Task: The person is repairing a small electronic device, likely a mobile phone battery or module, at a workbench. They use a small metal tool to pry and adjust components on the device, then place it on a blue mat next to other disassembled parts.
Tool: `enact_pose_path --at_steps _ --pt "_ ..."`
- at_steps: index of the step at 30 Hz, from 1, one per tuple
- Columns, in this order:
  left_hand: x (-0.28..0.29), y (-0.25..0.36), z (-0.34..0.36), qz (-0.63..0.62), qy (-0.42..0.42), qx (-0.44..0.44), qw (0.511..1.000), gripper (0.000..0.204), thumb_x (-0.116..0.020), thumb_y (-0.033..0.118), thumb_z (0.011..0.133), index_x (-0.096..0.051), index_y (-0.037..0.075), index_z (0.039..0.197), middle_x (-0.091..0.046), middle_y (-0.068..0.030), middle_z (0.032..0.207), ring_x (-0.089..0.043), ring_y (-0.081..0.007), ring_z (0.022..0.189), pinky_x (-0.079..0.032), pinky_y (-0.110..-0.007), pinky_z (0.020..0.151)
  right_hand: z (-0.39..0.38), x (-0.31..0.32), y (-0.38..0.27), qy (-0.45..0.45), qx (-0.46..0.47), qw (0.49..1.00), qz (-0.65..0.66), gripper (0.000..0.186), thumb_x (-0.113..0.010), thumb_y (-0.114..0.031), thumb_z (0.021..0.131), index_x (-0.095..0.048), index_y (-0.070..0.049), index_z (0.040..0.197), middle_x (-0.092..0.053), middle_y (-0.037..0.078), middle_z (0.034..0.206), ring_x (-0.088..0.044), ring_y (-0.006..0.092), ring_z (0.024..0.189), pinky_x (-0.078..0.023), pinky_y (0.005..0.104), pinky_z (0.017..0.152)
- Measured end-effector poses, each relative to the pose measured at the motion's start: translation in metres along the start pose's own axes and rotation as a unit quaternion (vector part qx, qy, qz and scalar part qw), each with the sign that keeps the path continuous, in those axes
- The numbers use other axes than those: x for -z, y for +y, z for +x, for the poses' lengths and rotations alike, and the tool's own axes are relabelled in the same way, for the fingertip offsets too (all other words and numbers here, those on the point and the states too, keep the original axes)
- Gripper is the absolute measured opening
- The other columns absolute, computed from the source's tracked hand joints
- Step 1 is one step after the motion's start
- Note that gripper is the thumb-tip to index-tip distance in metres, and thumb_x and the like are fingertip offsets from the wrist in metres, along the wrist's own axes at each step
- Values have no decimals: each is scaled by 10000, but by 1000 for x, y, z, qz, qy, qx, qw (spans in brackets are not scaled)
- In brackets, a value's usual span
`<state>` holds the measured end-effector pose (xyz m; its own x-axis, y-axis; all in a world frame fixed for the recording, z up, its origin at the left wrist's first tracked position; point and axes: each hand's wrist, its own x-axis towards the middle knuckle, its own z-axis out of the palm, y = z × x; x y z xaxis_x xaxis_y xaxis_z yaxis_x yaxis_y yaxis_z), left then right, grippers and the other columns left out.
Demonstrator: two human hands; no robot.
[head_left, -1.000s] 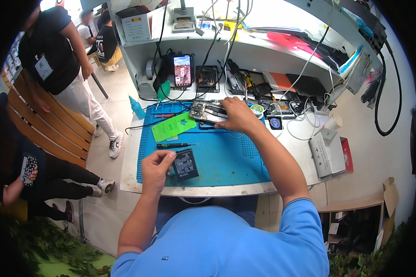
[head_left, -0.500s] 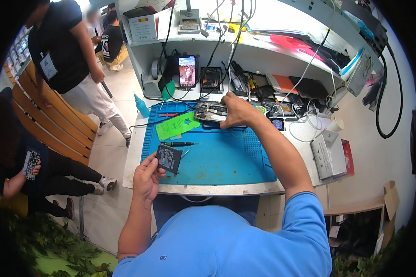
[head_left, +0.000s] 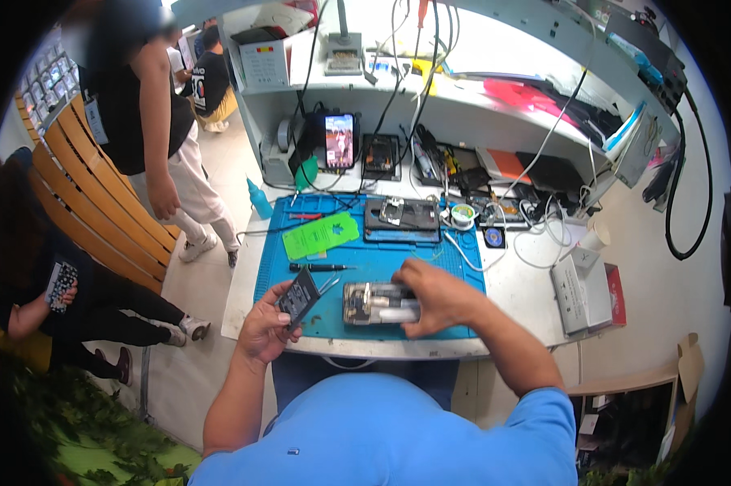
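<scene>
A flat black phone battery (head_left: 299, 297) is pinched between the thumb and fingers of my left hand (head_left: 264, 328), tilted over the mat's left part. My right hand (head_left: 440, 296) grips the right end of an opened phone (head_left: 372, 303), its inner parts facing up. The phone is over the near part of the blue work mat (head_left: 455, 275); I cannot tell whether it touches. Beyond it lies a black phone-shaped part (head_left: 414, 217) with a small metal piece on it. Tweezers (head_left: 330, 283) lie beside the battery, and a dark screwdriver (head_left: 321, 267) lies just beyond.
A green card (head_left: 321, 236) lies on the mat's left. A blue bottle (head_left: 258, 200), a lit phone (head_left: 339, 140) and a solder spool (head_left: 463, 215) stand toward the back. Cables hang from the shelf. A white box (head_left: 580, 292) sits at right. People are at the left.
My right hand has brought the opened phone from the back of the mat toward me, uncovering the black phone-shaped part. The battery in my left hand has tilted more steeply.
</scene>
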<state>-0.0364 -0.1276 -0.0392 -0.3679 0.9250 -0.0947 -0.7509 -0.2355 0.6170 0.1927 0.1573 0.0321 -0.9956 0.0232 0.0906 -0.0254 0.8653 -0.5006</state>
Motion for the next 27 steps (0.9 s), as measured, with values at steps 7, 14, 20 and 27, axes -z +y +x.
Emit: enact_pose_path --at_steps 7,14,20,27 --pt "-12 -2 20 112 12 -34 993 646 -691 -32 815 -486 30 1424 -726 -159 1131 -742 -206 858 -627 -303 675 -2 -19 5 -20 30 996 -86 726 -818 -410 689 -644 -6 1267 -625 150 1163 -571 321 1100 -440 433 974" --pt "-10 -6 23 114 26 -53 992 628 -701 -21 790 -502 18 1385 -713 -139 1118 -733 -191 856 -626 -292 663 -10 -21 9 4 18 999 -48 526 -774 -359 877 -678 -78 1311 -647 131 1237 -585 302 1145 -430 420 999" --pt "-11 -7 21 115 13 -52 992 629 -702 -21 797 -465 20 1378 -703 -148 1135 -731 -206 863 -630 -323 696 -11 -23 5 -6 10 999 -53 364 -769 -285 901 -723 -88 1203 -658 97 1153 -590 287 1112 -441 411 979" --pt "-12 -4 24 127 -14 -48 991 615 -711 -13 799 -454 24 1357 -694 -152 1146 -732 -222 898 -636 -350 728 -2 -21 9 -27 -12 1000 -8 388 -802 -246 872 -723 -70 1208 -684 130 1088 -631 343 1079 -487 450 963"
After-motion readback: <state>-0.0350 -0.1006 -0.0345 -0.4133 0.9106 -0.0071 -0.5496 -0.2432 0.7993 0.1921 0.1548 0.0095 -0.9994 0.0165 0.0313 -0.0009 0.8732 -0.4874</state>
